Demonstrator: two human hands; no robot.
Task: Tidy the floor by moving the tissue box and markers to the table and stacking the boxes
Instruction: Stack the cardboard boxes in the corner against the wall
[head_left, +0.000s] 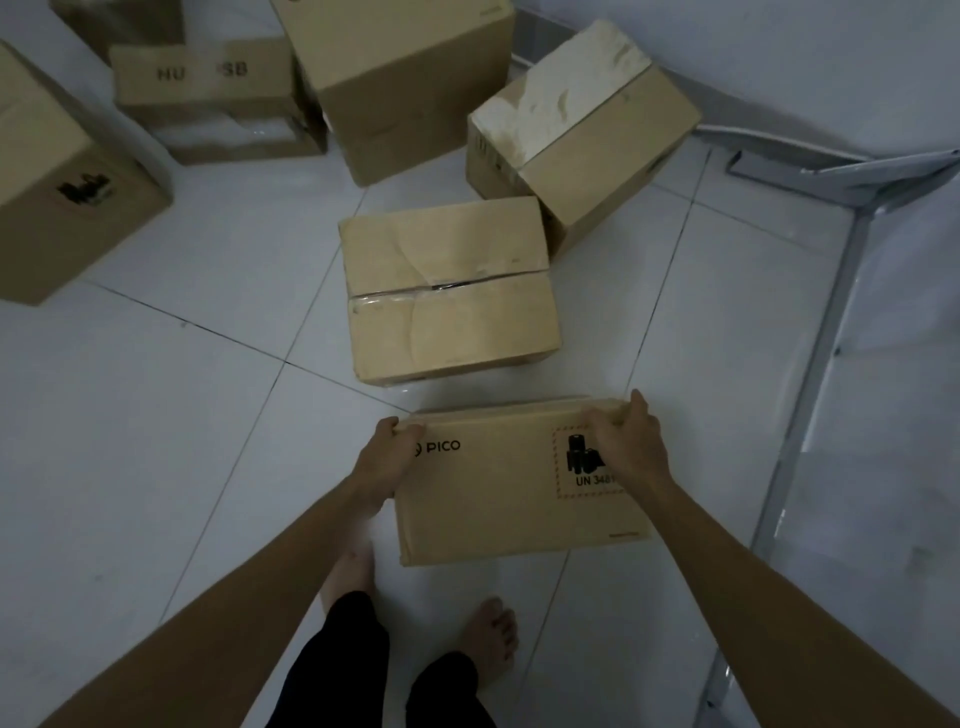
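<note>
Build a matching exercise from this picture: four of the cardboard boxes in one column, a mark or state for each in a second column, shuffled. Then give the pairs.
Column one
1. nearest box
2. middle box
3. right rear box
4. flat left rear box

Column two
A. whitish patch over its top
B. letters HU and SB printed on it
C. gripped by the left hand and the right hand
D. clear tape across its top seam

Pairs: 1-C, 2-D, 3-A, 4-B.
</note>
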